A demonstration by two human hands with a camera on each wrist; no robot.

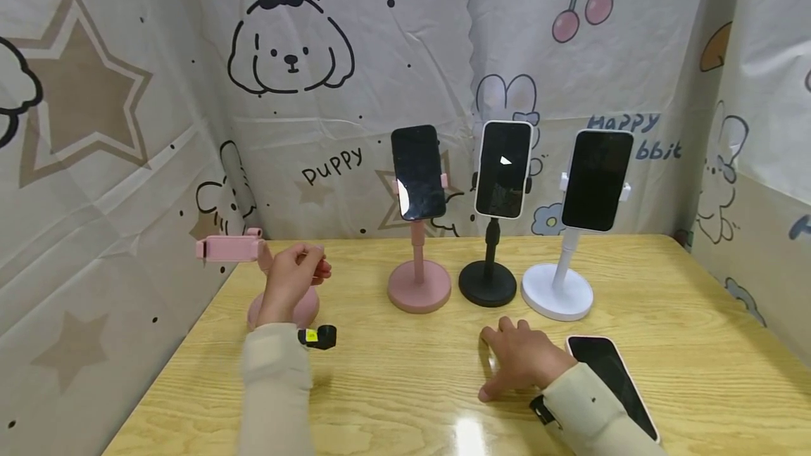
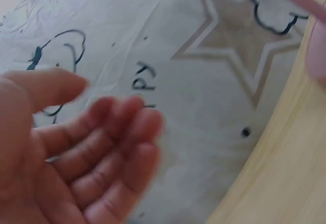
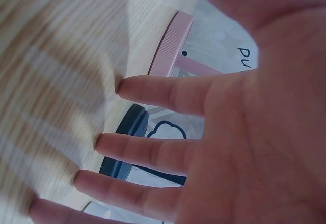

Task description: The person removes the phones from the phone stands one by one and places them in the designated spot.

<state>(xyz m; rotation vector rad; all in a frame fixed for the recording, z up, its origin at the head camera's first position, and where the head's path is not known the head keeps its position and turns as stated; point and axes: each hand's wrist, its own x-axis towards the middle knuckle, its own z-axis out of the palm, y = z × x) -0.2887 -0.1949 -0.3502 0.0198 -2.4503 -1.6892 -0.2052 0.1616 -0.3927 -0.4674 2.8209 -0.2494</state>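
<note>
My left hand [image 1: 293, 279] is raised in front of a pink phone stand [image 1: 231, 248], partly covering its post and round base. Nothing is in its palm, and the fingers [image 2: 145, 132] bend loosely in the left wrist view. No phone sits in this stand's clamp. Lower right, my right hand [image 1: 522, 356] rests on the table with spread fingers [image 3: 168, 91], the fingertips at the wood. Beside it, partly under the right forearm, lies a phone with a pale edge [image 1: 611, 371], dark screen up.
Along the back of the wooden table [image 1: 393, 378] stand a pink stand [image 1: 419, 287], a black stand [image 1: 488, 283] and a white stand [image 1: 557, 294], each holding an upright dark-screened phone. A printed cloth [image 1: 405, 55] hangs behind and at both sides.
</note>
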